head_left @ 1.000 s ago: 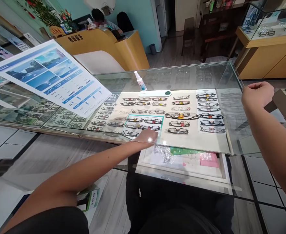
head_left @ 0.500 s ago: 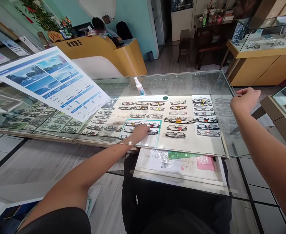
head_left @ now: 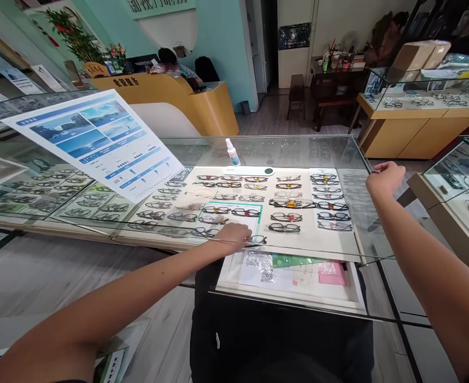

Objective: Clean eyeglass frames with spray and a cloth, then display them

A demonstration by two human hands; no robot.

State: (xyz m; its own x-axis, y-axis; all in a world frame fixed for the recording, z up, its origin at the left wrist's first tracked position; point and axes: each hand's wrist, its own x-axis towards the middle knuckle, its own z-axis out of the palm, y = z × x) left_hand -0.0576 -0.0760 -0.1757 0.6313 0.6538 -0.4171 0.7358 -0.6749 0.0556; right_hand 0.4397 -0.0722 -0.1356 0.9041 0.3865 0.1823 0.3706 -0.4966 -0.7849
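Note:
My left hand reaches in under the glass top of a display case, at the front of the cream tray lined with rows of spectacle frames. Its fingers are closed on a pair of black glasses, which sits at the tray's front edge just below a teal-bordered mat holding other frames. My right hand is curled into a fist and rests on the case's right glass edge, holding nothing that I can see.
A white spray bottle stands on the glass at the back. A blue-and-white poster leans at the left. Papers and a pink packet lie in the pulled-out drawer front. A person sits behind the yellow reception desk. Another display counter stands at the right.
My left hand closed on a black pair on the teal mat and drew it back to the tray's front edge. My right hand shifted left along the glass edge.

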